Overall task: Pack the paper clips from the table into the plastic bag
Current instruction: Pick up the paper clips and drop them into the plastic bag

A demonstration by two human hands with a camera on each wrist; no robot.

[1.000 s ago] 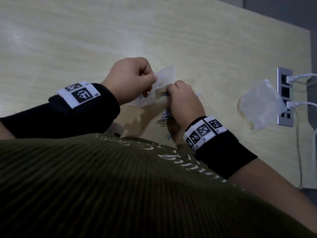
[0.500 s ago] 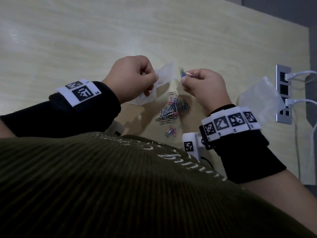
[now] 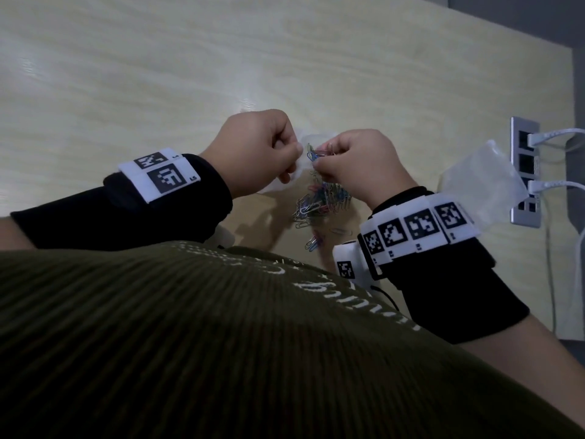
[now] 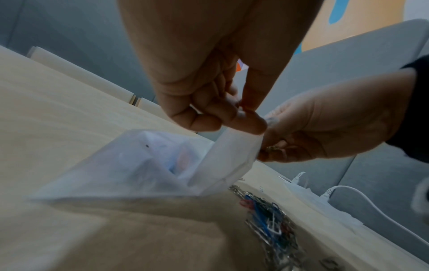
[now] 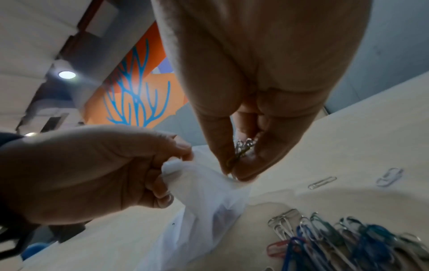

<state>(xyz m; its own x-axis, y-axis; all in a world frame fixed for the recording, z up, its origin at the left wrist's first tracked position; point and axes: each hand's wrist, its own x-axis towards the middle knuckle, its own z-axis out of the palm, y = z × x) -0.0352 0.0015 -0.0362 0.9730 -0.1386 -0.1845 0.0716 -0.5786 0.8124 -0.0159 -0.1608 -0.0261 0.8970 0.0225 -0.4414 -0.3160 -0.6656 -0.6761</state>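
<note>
The left hand (image 3: 253,153) holds the bag (image 4: 148,165) up off the counter (image 3: 158,74): its grip is closed, thumb and curled fingers (image 4: 246,121) pinching one edge of the bag's mouth. In the left wrist view the thin, translucent bag hangs down from that pinch with its lower corner near or on the counter, and faint pink and blue shapes show through its wall, too blurred to name.

The right hand (image 3: 357,163) is just beside the left, at the bag's mouth. Its grip is narrow, fingertips (image 5: 255,165) bunched around a small clump of clips (image 5: 242,146); the right wrist view shows silver wire loops caught between thumb and fingers, with the fingertips touching the bag's upper edge. From the head view a few coloured clips stick up between the two hands, right at the opening.

Below the hands, the pile (image 3: 319,204) of clips lies on the counter, a tangle of silver, blue, green and red. A few loose clips (image 5: 322,182) lie apart from it, two beyond the pile in the right wrist view and some nearer the person's body in the head view.

Both wrists wear black sleeves with white bands (image 3: 161,177) carrying square black-and-white markers. To the right, a second bag (image 3: 481,185) lies well apart from the pile, next to a grey socket strip (image 3: 522,172) set into the counter with white cables (image 3: 557,134) plugged in.
</note>
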